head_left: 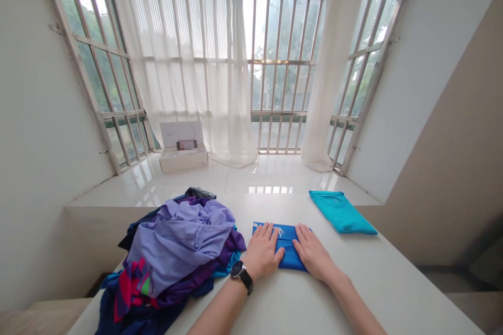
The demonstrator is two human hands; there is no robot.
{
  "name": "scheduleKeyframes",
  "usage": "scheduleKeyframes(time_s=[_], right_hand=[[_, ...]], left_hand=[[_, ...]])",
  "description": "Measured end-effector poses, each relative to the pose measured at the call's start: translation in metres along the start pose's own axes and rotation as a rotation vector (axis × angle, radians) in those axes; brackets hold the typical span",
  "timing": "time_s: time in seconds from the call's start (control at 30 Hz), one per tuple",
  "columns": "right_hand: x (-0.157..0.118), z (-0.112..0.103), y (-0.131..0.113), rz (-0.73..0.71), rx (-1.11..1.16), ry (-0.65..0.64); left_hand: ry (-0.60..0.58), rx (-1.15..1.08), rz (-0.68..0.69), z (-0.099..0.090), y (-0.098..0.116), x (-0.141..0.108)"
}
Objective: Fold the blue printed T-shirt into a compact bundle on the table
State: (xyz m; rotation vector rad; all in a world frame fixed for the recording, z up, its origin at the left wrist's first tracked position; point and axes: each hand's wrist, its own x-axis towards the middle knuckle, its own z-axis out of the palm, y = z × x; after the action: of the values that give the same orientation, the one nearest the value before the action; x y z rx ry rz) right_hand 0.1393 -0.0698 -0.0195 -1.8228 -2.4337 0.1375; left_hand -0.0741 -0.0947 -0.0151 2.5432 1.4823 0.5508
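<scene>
A blue folded garment (290,256) with a white print near its far edge lies flat on the white table. My left hand (264,249) rests palm down on its left part, fingers stretched out, a dark-faced watch on the wrist. Over the right part my right hand (312,252) lies flat too, its fingers extended. Both palms cover the garment's sides, so its full outline is hidden. Left of my hands is a heap of crumpled clothes (184,246), with lavender fabric on top and purple, navy and red pieces below. A folded turquoise garment (341,213) sits at the right.
The white table (353,282) meets a glossy window sill (236,178) at the back. On the sill stands an open white box (184,159). Sheer white curtains (188,63) hang before the barred window (283,57). Walls rise on both sides.
</scene>
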Motion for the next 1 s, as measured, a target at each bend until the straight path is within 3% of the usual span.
scheduleKeyframes(time_s=[0.23, 0.37, 0.53, 0.7, 0.83, 1.0], right_hand=[[-0.014, 0.006, -0.002, -0.01, 0.026, 0.048], [-0.038, 0.019, -0.008, 0.002, 0.047, 0.089], [-0.066, 0.031, -0.004, -0.003, 0.133, 0.073], [-0.09, 0.028, 0.015, 0.037, 0.351, 0.152], [-0.112, 0.016, 0.02, 0.176, 0.539, 0.356], [-0.168, 0.016, 0.02, 0.423, 0.828, 0.568]], left_hand=[[-0.016, 0.013, 0.028, -0.011, 0.01, -0.013], [-0.06, 0.002, 0.023, -0.025, 0.041, -0.026], [-0.101, -0.16, 0.214, -0.03, 0.085, -0.047], [-0.132, -0.134, 0.277, -0.028, 0.092, -0.066], [-0.065, 0.009, 0.364, -0.013, 0.088, -0.076], [0.091, 0.285, 0.425, 0.038, 0.088, -0.09]])
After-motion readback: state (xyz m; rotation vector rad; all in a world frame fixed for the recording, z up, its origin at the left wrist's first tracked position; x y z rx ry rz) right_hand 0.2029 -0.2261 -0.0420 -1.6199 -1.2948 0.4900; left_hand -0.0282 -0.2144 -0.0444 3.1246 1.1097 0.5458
